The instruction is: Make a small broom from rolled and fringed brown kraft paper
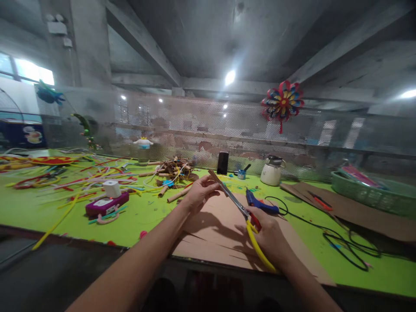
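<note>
My right hand [271, 236] grips a pair of scissors [237, 203] with one yellow and one red handle. Their blades point up and away, toward my left hand [202, 194]. Between the fingers and thumb of that hand is a narrow brown piece of paper or card [214, 177], partly hidden by the fingers. The blade tips meet or overlap this piece; whether they are cutting into it I cannot tell. Below both hands lies a light brown sheet [214, 249] with slits along its near part. A blue glue gun [261, 204] rests just beyond my right hand.
Rolled brown paper tubes [177, 171] lie heaped behind my left hand. A purple power strip [107, 206] and colourful pipe cleaners spread leftward. At right are a looping black cord [344, 249], brown cardboard [351, 210] and a green basket [383, 197]. A white jug [271, 172] stands behind.
</note>
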Tool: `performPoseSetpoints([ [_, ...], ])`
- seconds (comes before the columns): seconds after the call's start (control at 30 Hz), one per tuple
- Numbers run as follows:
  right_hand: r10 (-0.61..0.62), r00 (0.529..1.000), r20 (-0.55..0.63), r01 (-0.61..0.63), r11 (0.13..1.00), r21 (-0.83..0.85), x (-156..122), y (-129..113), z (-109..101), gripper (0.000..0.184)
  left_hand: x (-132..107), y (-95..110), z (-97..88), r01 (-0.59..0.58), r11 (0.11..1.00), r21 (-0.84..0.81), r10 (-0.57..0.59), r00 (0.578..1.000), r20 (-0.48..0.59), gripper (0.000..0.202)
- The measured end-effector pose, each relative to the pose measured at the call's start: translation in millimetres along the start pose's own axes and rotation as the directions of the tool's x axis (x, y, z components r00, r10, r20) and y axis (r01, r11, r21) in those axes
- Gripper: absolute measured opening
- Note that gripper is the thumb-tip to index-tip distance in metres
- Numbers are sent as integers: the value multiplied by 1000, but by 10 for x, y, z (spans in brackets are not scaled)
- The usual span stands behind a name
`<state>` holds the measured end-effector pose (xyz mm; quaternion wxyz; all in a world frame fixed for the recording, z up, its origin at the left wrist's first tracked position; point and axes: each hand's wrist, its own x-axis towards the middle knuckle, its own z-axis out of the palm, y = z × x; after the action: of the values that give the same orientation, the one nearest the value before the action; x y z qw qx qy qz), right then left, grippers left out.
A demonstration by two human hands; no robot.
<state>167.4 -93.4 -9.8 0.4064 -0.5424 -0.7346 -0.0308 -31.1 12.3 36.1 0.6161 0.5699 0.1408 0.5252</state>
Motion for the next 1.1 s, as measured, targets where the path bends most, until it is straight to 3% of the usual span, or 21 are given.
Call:
performPoseSetpoints([
  [0.37, -23, 999, -22, 22, 999, -32, -11, 28, 9, 35, -1, 8, -35, 3, 1000, 12, -4, 998, 57, 23],
  [1.1, -96, 995, -34, 93, 994, -63, -24, 57, 14, 33, -11, 14, -38, 31, 999, 11, -32, 997, 67, 22],
])
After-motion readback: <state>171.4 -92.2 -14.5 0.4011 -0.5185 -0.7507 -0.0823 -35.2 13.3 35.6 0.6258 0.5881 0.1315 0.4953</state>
